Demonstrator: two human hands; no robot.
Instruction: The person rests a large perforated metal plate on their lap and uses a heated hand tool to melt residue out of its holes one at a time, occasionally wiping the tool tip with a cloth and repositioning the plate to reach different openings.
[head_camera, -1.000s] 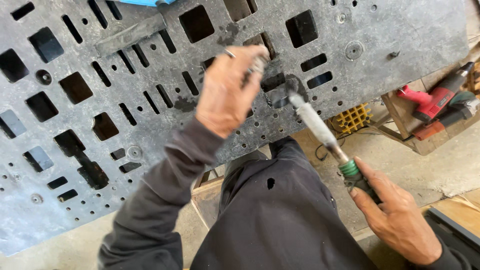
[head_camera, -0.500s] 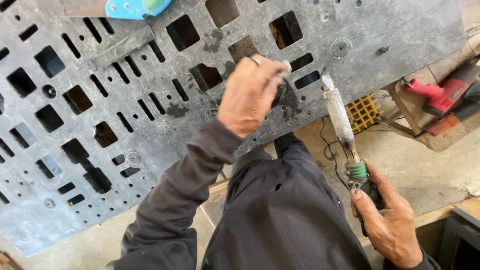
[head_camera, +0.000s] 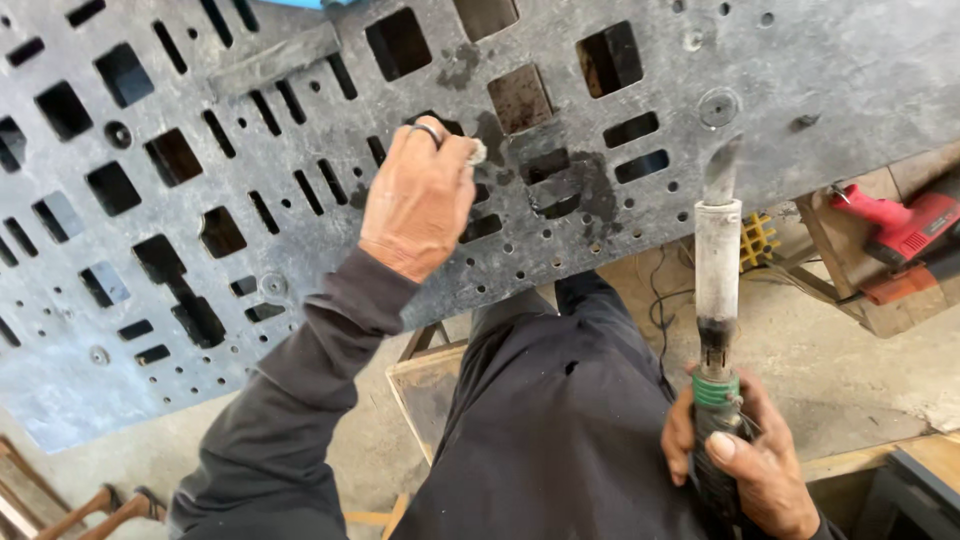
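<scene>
Melted patching near the grey pallet's (head_camera: 250, 60) front edge is looking partly done, while the left hand (head_camera: 418, 200) is pinching perhaps a small filler piece (head_camera: 478, 151) and the right hand (head_camera: 745, 470) is gripping the heating tool (head_camera: 718, 290), lifted off.

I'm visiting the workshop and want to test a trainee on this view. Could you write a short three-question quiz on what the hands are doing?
1. True or false: the right hand grips the long heating tool by its handle, tip pointing up toward the grey slotted panel.
2. What does the left hand rest on?
A. the panel
B. the red power tool
C. the wooden stool
3. Fill in: the tool's tip is ____ the panel's lower edge, apart from the left hand.

Key: 1 true; 2 A; 3 at or near.
</scene>
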